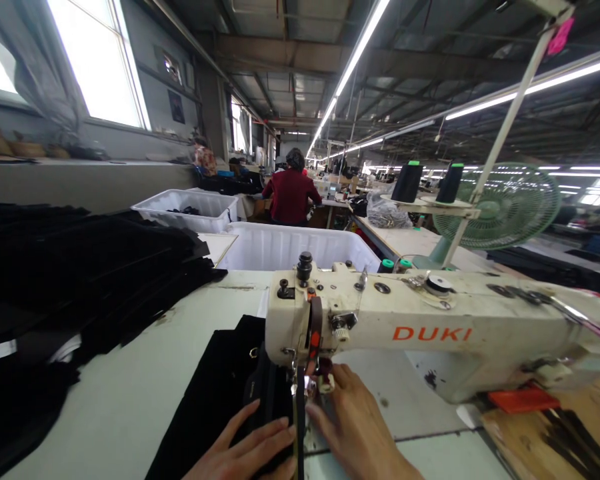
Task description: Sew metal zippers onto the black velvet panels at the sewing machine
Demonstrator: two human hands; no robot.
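A white sewing machine point(430, 327) marked DUKI stands on the pale table point(130, 393). A piece of black fabric point(220, 393) lies under its needle, with a black strap point(300, 427) running toward me. My left hand point(245, 447) lies flat on the fabric, fingers spread, just left of the needle. My right hand point(355, 427) rests on the table right of the needle, fingers stretched toward the presser foot point(307, 387) and touching the strap's edge.
A large stack of black fabric pieces point(80, 280) fills the table's left side. White plastic bins point(280, 247) stand behind the machine. Thread cones point(407, 181) and a green fan point(505, 207) are at the right. A person in a red top point(291, 193) sits further back.
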